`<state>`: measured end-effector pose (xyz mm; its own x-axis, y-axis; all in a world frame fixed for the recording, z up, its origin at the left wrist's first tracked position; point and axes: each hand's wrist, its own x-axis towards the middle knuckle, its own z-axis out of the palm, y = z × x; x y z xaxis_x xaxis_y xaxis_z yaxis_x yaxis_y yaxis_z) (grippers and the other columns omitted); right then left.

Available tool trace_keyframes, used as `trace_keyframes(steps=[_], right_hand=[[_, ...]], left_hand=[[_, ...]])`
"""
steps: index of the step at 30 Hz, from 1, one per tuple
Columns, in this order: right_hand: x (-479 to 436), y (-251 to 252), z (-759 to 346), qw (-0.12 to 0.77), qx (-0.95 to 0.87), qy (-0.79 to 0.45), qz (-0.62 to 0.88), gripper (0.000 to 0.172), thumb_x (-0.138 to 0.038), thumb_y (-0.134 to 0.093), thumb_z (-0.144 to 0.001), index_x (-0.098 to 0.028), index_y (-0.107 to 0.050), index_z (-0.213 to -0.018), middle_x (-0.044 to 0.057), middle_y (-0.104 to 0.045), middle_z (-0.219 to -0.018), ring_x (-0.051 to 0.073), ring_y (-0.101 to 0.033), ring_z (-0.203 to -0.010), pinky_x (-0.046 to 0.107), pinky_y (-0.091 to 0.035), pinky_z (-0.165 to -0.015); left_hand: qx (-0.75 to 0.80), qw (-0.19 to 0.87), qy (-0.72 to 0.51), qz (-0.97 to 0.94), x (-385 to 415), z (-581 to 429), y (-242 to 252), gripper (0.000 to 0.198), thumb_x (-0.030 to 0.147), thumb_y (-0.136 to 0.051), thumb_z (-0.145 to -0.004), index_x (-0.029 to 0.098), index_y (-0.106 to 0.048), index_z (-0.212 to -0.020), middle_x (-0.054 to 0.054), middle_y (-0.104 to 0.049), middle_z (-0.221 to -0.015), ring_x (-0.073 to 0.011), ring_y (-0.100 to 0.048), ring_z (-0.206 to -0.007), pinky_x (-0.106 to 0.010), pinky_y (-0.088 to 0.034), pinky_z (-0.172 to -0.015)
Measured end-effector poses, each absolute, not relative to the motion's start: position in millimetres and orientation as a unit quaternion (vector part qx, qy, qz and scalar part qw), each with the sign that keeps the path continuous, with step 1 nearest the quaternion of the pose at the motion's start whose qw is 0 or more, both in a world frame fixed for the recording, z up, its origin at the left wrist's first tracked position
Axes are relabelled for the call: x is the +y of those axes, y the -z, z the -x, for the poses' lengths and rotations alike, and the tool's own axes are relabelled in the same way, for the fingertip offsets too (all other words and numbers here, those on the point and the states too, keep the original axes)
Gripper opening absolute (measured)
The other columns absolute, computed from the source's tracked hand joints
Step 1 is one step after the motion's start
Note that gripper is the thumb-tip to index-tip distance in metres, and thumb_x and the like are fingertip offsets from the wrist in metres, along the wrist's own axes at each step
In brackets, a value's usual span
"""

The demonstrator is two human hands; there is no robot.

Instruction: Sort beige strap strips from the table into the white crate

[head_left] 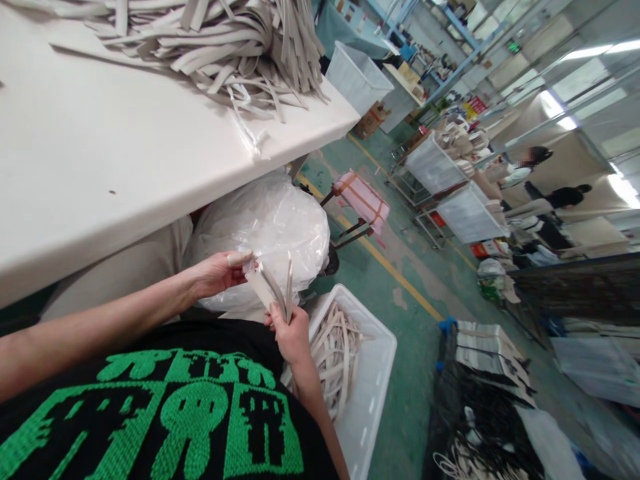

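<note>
My left hand (219, 273) pinches the upper end of a small bundle of beige straps (273, 288), thumb on top. My right hand (290, 331) grips the same straps lower down, fingers wrapped round them, so the strips stand up between the two hands. Both hands hover over my lap, in front of a black shirt with green print. Just right of my right hand sits a white crate (373, 393) holding several more beige straps (336, 350).
A white table (125, 167) at the left carries a heap of beige straps (235, 43). A clear plastic bag (273, 223) bulges under it. A pink stool (361, 197), white bins (434, 167) and people stand farther off on the green floor.
</note>
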<state>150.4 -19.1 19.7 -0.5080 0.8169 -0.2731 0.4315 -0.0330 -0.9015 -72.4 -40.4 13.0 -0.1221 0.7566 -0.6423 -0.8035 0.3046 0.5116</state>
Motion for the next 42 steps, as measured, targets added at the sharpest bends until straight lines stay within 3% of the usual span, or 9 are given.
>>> trace_keyframes(steps=[7,12,17,21,26,29,32,38,42], right_hand=[[-24,-4,-154,0.205,-0.655,-0.520,0.509,0.041,-0.054,-0.059,-0.091,-0.017,-0.075,-0.080,0.008,-0.074,-0.068,0.021,-0.069,-0.060,0.026,-0.047,-0.049],[-24,-9,-145,0.278,-0.596,-0.554,0.511,0.049,-0.060,-0.056,-0.090,-0.016,-0.074,-0.081,0.007,-0.073,-0.069,0.015,-0.059,-0.046,0.027,-0.049,-0.050],[-38,-9,-174,0.259,-0.580,-0.633,0.443,0.051,-0.064,-0.057,-0.090,-0.016,-0.076,-0.091,0.006,-0.076,-0.078,0.015,-0.068,-0.056,0.026,-0.053,-0.060],[-51,-1,-187,0.270,-0.542,-0.634,0.482,0.055,-0.068,-0.058,-0.087,-0.016,-0.073,-0.079,0.003,-0.069,-0.060,0.015,-0.065,-0.050,0.025,-0.050,-0.052],[-51,-4,-182,0.393,-0.479,-0.607,0.497,0.055,-0.070,-0.055,-0.089,-0.017,-0.073,-0.088,0.005,-0.073,-0.071,0.017,-0.069,-0.056,0.029,-0.057,-0.060],[-64,-1,-189,0.404,-0.476,-0.605,0.493,0.057,-0.071,-0.054,-0.089,-0.017,-0.074,-0.090,0.007,-0.076,-0.077,0.018,-0.071,-0.062,0.032,-0.059,-0.069],[-79,8,-198,0.397,-0.468,-0.607,0.506,0.055,-0.070,-0.056,-0.089,-0.018,-0.074,-0.086,0.007,-0.075,-0.074,0.018,-0.071,-0.060,0.032,-0.059,-0.066],[-71,12,-208,0.458,-0.450,-0.560,0.523,0.051,-0.064,-0.053,-0.094,-0.019,-0.072,-0.084,0.006,-0.074,-0.073,0.019,-0.072,-0.064,0.033,-0.061,-0.070],[-83,23,-210,0.419,-0.480,-0.570,0.519,0.045,-0.059,-0.053,-0.094,-0.019,-0.072,-0.087,0.006,-0.075,-0.074,0.019,-0.072,-0.063,0.032,-0.061,-0.068]], left_hand=[[0.470,0.677,-0.566,-0.015,-37,50,-5,0.017,0.017,-0.088,-0.069,0.014,-0.072,-0.069,-0.002,-0.072,-0.068,-0.0123,-0.064,-0.062,-0.024,-0.055,-0.068],[0.474,0.697,-0.524,-0.121,-23,24,-9,0.026,0.031,-0.091,-0.066,0.011,-0.073,-0.067,-0.005,-0.071,-0.066,-0.0136,-0.062,-0.060,-0.026,-0.053,-0.065],[0.514,0.657,-0.522,-0.178,-4,20,-22,0.029,0.034,-0.091,-0.063,0.012,-0.076,-0.073,-0.005,-0.073,-0.073,-0.0155,-0.064,-0.069,-0.026,-0.053,-0.071],[0.525,0.670,-0.463,-0.247,-3,2,-23,0.024,0.035,-0.088,-0.066,0.016,-0.073,-0.066,-0.004,-0.069,-0.065,-0.0166,-0.062,-0.063,-0.028,-0.051,-0.067],[0.420,0.772,-0.322,-0.352,-6,-31,-29,0.034,0.049,-0.076,-0.079,0.018,-0.072,-0.065,0.000,-0.056,-0.046,-0.0156,-0.051,-0.041,-0.030,-0.042,-0.048],[0.437,0.757,-0.339,-0.348,5,-37,-36,0.032,0.048,-0.083,-0.073,0.017,-0.076,-0.074,-0.002,-0.063,-0.054,-0.0163,-0.056,-0.047,-0.029,-0.045,-0.051],[0.455,0.739,-0.354,-0.349,10,-44,-37,0.031,0.045,-0.088,-0.066,0.017,-0.078,-0.074,-0.005,-0.072,-0.065,-0.0190,-0.064,-0.062,-0.029,-0.051,-0.062],[0.394,0.794,-0.271,-0.376,-1,-64,-22,0.032,0.049,-0.079,-0.078,0.017,-0.077,-0.075,-0.001,-0.061,-0.052,-0.0133,-0.050,-0.044,-0.027,-0.042,-0.048],[0.459,0.766,-0.336,-0.301,11,-58,-21,0.031,0.042,-0.088,-0.067,0.015,-0.078,-0.079,-0.006,-0.074,-0.069,-0.0183,-0.063,-0.060,-0.029,-0.051,-0.060]])
